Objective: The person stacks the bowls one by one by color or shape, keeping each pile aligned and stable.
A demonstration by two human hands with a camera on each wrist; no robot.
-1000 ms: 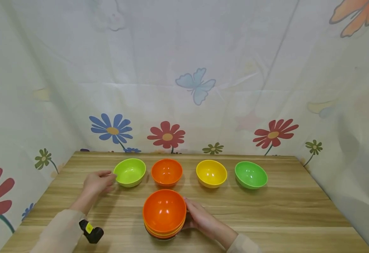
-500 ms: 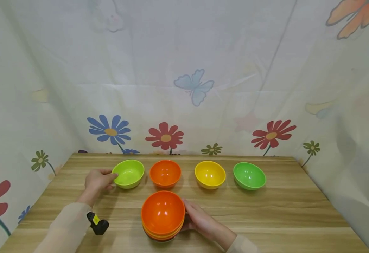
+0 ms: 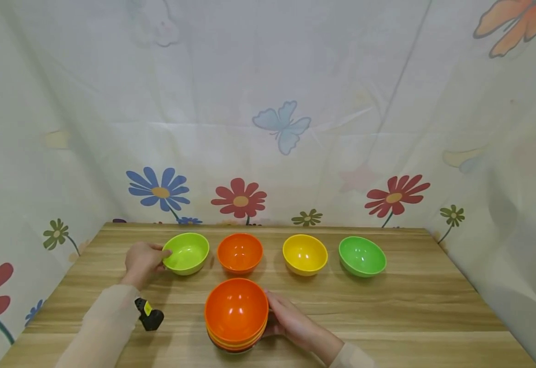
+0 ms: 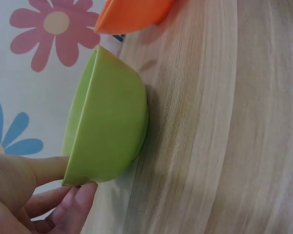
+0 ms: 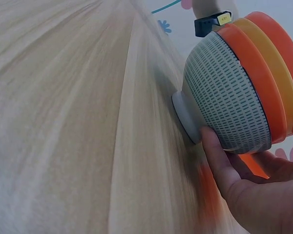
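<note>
In the head view, my left hand (image 3: 143,260) pinches the left rim of a lime green bowl (image 3: 186,254). The left wrist view shows the thumb at that rim and the other fingers against the outside. My right hand (image 3: 295,322) holds a stack of bowls (image 3: 236,312) by its right side, near the table's front. Orange is the top bowl of the stack. Below it, in the right wrist view, come a yellow bowl (image 5: 271,63), another orange bowl (image 5: 249,61) and, lowest, a white bowl (image 5: 224,92) with green dashes and a pale foot.
An orange bowl (image 3: 240,254), a yellow bowl (image 3: 305,255) and a green bowl (image 3: 362,256) stand in a row right of the lime one on the wooden table (image 3: 387,317). Behind the table hangs a flower-print cloth (image 3: 341,128). A black device (image 3: 149,314) sits at the left sleeve.
My left hand has moved slightly right onto the lime bowl's rim and now pinches it. The right hand and its stack stay where they were.
</note>
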